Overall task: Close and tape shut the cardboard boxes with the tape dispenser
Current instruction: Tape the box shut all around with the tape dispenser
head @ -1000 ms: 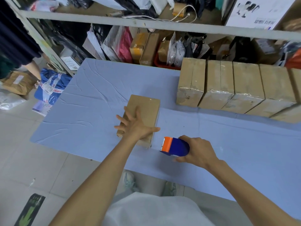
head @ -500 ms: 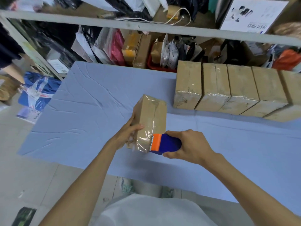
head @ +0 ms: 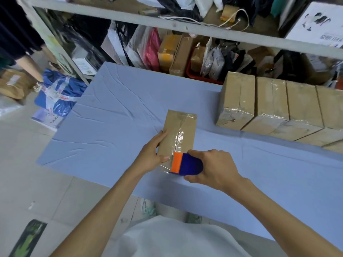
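A small brown cardboard box (head: 178, 130) lies on the blue table (head: 115, 115), its long side pointing away from me, with clear shiny tape along its top. My left hand (head: 151, 154) holds the box's near left edge, fingers along the side and thumb on the taped near end. My right hand (head: 213, 167) grips the blue and orange tape dispenser (head: 185, 164), whose orange end sits at the box's near end with clear tape stretched there.
A row of several taped cardboard boxes (head: 269, 108) stands at the back right of the table. Behind is a shelf rack (head: 167, 23) crammed with parcels and bags. Blue parcels (head: 57, 95) lie on the floor at left, near another person (head: 16, 41).
The box went from lying flat under my left palm to tilted up on edge, then lay flat again. The dispenser moved in to its near end, laying tape.
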